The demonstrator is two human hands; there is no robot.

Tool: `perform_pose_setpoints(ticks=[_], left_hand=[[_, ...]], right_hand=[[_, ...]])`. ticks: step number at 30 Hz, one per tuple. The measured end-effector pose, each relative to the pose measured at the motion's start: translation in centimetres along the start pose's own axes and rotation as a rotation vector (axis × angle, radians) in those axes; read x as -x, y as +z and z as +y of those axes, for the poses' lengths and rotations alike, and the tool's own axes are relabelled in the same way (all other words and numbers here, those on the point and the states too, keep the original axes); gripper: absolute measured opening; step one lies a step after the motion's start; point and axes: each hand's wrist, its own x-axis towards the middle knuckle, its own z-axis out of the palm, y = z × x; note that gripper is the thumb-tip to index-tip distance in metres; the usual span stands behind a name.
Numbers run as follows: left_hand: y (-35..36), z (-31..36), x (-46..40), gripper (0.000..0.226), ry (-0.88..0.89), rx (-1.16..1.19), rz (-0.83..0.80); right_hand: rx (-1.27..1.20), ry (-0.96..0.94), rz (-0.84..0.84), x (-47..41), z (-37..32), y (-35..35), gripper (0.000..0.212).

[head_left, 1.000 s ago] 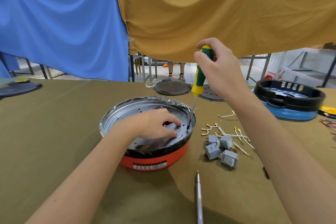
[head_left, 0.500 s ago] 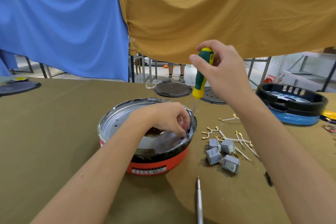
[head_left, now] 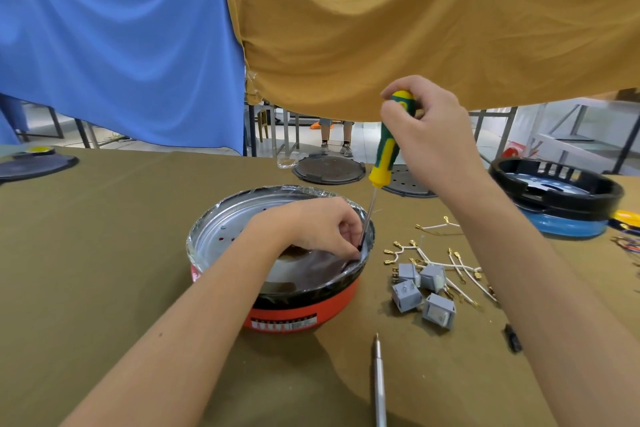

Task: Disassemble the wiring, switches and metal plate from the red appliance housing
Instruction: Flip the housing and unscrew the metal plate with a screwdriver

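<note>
Right hand [head_left: 429, 135] gripped the green-and-yellow screwdriver [head_left: 389, 146] by its handle, fingers curled round the top, shaft running down into the housing. Left hand [head_left: 322, 232] reached inside; its fingertips pinched at something small right at the screwdriver tip, near the right inner rim. Could not tell what it held: too small, and partly hidden.

Nearest me on the table [head_left: 104, 270]: a thin metal tool [head_left: 380, 385], lying loose. Beyond it, the red appliance housing [head_left: 301, 308], standing upright at the middle of the table, with the metal plate [head_left: 242, 225] seated inside and plastic film crinkled round the rim.

Right of the housing, apart from it: four grey switches [head_left: 420, 291] and a scatter of white wires [head_left: 460, 270] with brass terminals. Judged wiring and switches as out; plate not yet freed, its fastener apparently the step in hand.

Farther back: dark round discs [head_left: 329, 170] and a blue-and-black housing [head_left: 557, 198] at the far right.
</note>
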Motion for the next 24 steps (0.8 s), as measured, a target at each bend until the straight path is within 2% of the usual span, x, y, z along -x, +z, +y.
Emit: perform_pose_setpoints(ticks=[3, 7, 11, 13, 16, 18, 21, 24], left_hand=[[-0.02, -0.06, -0.09, 0.007, -0.011, -0.004, 0.0], [-0.06, -0.09, -0.18, 0.006, -0.005, -0.004, -0.004], [0.05, -0.21, -0.22, 0.007, -0.013, 0.019, 0.001], [0.09, -0.32, -0.2, 0.007, -0.023, 0.034, 0.003], [0.08, -0.3, -0.18, 0.006, -0.023, 0.04, -0.006], [0.01, -0.18, -0.13, 0.007, -0.018, 0.047, -0.018], [-0.07, -0.05, -0.05, 0.008, -0.006, 0.034, -0.025], [-0.12, -0.09, 0.06, 0.006, -0.011, 0.044, -0.027]], right_hand=[[-0.033, 0.042, -0.006, -0.17, -0.01, -0.31, 0.028], [0.02, -0.006, 0.017, -0.09, 0.19, -0.24, 0.01], [0.061, -0.006, 0.038, -0.12, 0.45, -0.1, 0.017], [0.024, 0.037, 0.044, -0.14, 0.33, -0.1, 0.024], [-0.073, 0.091, 0.05, -0.09, 0.28, 0.02, 0.02], [-0.049, 0.065, 0.04, 0.05, 0.43, 0.22, 0.018], [0.043, 0.015, 0.019, 0.0, 0.64, 0.13, 0.029], [0.01, 0.039, 0.011, -0.26, 0.53, -0.17, 0.032]])
